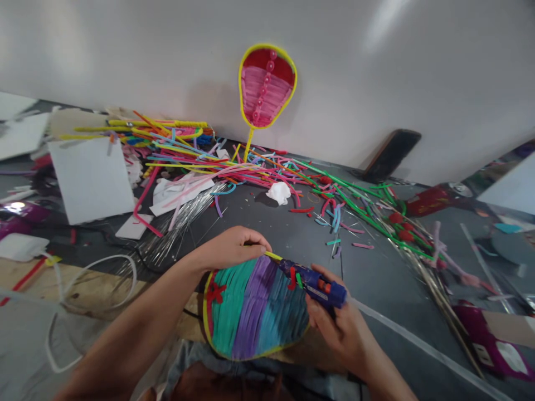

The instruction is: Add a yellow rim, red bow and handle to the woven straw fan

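Note:
My right hand (338,328) is wrapped round a dark blue glue gun (315,283) with a long clear glue stick (418,337) trailing out of its back. My left hand (236,245) pinches a short yellow pipe cleaner (273,255), whose far end meets the gun's nozzle; I cannot tell if they touch. Below both hands lies a rounded panel (251,317) in green, purple and blue stripes, edged in yellow, with a red star-like piece (217,293) at its left. The gun hides part of its upper right.
A yellow-rimmed pink and red piece on a stem (267,89) leans on the white wall. Piled pipe cleaners (196,147), silvery wires (179,223) and a crumpled white tissue (279,192) cover the table's back. A phone (393,155) leans at right; a white cable (96,262) loops at left.

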`<state>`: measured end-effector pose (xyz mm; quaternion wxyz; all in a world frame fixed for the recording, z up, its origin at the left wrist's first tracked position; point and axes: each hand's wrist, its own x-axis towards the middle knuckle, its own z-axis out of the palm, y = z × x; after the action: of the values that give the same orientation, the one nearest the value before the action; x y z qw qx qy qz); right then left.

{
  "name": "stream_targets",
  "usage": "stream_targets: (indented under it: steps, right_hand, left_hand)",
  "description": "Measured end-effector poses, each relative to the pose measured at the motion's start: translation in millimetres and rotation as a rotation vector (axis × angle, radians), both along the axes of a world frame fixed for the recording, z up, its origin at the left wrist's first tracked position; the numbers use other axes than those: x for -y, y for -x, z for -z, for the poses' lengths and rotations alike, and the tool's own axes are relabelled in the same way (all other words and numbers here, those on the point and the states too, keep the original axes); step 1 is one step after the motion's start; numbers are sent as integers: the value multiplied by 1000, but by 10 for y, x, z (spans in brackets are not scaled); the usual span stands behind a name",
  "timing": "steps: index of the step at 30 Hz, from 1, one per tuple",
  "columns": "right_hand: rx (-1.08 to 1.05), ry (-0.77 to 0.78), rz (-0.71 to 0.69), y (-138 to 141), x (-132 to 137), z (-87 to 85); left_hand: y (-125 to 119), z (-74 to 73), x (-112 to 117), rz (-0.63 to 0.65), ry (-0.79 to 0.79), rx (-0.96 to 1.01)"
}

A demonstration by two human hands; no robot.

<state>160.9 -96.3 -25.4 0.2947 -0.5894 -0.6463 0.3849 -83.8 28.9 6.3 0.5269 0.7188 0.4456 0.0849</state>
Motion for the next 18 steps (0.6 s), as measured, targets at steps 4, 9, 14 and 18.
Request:
stream_targets:
  steps: [4, 9, 14, 18]
  right_hand:
    - [19, -44, 15, -1, -3, -12]
    - [19, -49, -14, -66, 47, -33]
    - [63, -106, 164, -306, 159, -151]
    - [503, -288, 367, -775, 146, -148]
  left_hand:
    - [8, 16, -6, 3, 0, 2]
    - [18, 35, -14, 13, -5, 1]
    - [11, 8, -7, 0, -3, -7]
    - [7, -10, -10, 0, 1, -20]
